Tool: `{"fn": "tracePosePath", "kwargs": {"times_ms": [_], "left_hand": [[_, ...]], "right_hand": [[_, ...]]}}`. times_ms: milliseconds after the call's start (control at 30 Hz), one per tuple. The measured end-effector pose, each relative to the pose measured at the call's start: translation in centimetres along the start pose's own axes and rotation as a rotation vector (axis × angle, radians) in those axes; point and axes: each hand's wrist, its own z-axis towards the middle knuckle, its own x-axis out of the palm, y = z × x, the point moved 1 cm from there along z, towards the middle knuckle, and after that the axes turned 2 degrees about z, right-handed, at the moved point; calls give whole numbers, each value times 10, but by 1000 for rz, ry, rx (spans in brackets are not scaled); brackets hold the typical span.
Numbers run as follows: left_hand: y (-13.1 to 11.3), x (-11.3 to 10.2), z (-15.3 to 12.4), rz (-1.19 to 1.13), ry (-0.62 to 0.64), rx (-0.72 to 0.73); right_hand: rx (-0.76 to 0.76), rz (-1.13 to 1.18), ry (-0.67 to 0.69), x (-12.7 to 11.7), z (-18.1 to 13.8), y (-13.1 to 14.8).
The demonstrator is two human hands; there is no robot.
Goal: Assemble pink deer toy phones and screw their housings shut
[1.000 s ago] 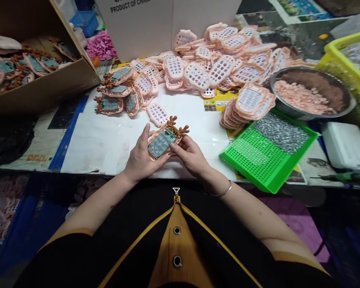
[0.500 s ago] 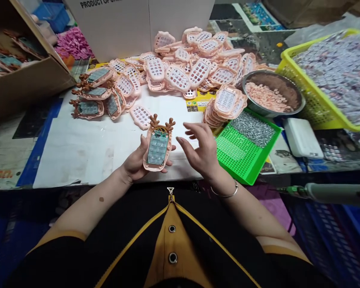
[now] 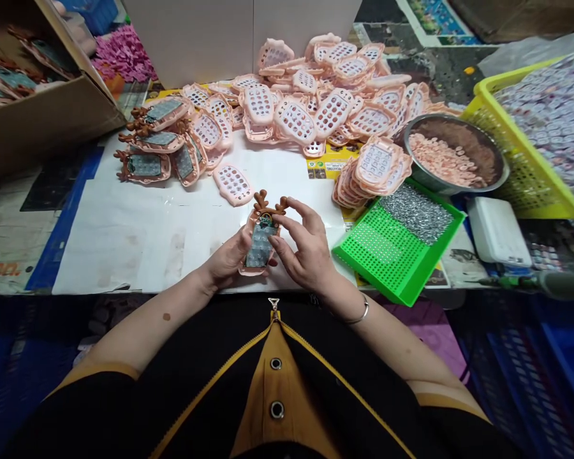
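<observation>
My left hand [image 3: 227,260] is wrapped round the left side of an open toy phone shell [image 3: 259,250], pink with brown antlers at the top and a grey-green keypad sheet inside. Several thin wires and a bit of green board show under the antlers. From the right, my right hand [image 3: 306,245] grips the shell's upper edge, its fingertips at the right antler and its thumb by the keypad; the exact contact is partly hidden. A loose pink front cover [image 3: 233,184] with button holes lies just behind, on the white sheet [image 3: 138,236].
Filled antlered shells [image 3: 146,166] are piled at left, near a cardboard box [image 3: 52,127]. Pink covers [image 3: 294,118] heap at the back. Rightward stand a cover stack [image 3: 375,166], a green tray [image 3: 402,287] of screws, a metal bowl [image 3: 500,169] of small pink parts and a yellow basket [image 3: 521,191].
My right hand has come in from the right and closed on the upper part of the toy phone shell. The view has shifted slightly.
</observation>
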Motion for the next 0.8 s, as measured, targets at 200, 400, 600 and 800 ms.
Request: {"fn": "tracePosePath", "kwargs": {"times_ms": [200,400,600,800], "left_hand": [[-8,-1,5,-132,24,-38],[-13,-2,4,-239,18,-33],[-13,-5,-1,-293,0,-13],[-11,-11,-5,-302,-43,65]], "right_hand": [[41,-238,-147,-55,19,-36],[115,-649,-166,-100,28,-100],[112,-685,-115,-88,32,-116],[37,-688,-166,-96,31,-88]]}}
